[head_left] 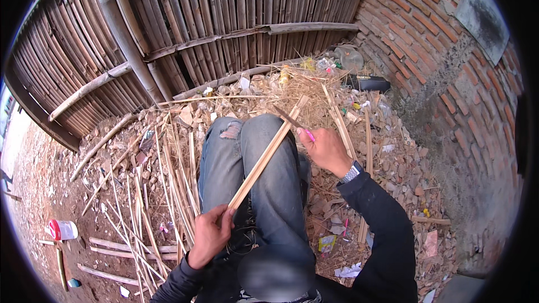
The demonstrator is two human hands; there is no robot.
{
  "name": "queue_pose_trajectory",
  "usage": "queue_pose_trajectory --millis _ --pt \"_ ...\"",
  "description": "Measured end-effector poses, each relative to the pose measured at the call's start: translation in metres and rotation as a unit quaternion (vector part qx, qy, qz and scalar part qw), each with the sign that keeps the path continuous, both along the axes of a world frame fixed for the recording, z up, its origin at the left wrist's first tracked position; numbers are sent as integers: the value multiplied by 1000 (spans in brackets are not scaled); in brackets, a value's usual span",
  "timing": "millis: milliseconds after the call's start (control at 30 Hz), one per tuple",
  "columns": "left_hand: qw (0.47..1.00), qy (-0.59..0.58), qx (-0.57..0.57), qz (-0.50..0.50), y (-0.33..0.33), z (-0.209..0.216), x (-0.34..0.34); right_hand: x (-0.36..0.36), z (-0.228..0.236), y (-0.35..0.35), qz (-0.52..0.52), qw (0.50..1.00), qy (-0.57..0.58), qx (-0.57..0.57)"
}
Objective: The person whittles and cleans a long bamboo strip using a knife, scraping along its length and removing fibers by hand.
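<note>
Across my jeans-clad thighs slants a pale split bamboo strip (266,157). My left hand (212,230) is closed round its near end. A knife (289,116) with a pink handle is gripped in my right hand (327,150), which wears a metal watch at the wrist. The narrow, brownish blade lies across the strip near its far end, just beyond my right knee. Whether the blade has cut into the strip, I cannot tell.
Long bamboo strips (178,188) lie heaped left of my legs; others (338,120) lie to the right. Rubble and litter cover the ground. A bamboo wall (224,5) stands ahead, a brick wall (426,28) at right. A red-lidded tub (66,229) lies far left.
</note>
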State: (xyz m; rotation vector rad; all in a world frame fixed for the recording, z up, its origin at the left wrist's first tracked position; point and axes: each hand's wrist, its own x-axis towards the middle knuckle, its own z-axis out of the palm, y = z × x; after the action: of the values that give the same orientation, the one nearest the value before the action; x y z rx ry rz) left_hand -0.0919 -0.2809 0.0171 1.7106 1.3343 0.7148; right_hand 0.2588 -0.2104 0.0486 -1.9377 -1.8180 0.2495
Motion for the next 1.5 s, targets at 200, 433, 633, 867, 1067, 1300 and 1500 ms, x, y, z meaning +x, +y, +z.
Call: queue_pose_trajectory --millis 200,433,633,867,1067,1300,1500 --pt "999 3 36 21 -3 -1 -1 -24 -22 -14 128 992 2 22" --pt "982 83 168 13 -3 -21 -7 -44 -8 -29 98 994 -42 16" --pt "968 101 230 17 -2 -15 -2 18 19 6 -76 995 -6 60" --pt "971 98 218 18 5 -15 1 -52 -3 -39 158 987 -30 8" --pt "998 -36 -32 -41 8 -2 -41 21 3 -12 -21 998 23 47" --pt "949 -48 -257 -175 7 -18 -111 20 3 -18 32 986 160 20" --pt "991 -4 -110 -70 1 -26 -69 13 -1 -1 -37 974 210 71"
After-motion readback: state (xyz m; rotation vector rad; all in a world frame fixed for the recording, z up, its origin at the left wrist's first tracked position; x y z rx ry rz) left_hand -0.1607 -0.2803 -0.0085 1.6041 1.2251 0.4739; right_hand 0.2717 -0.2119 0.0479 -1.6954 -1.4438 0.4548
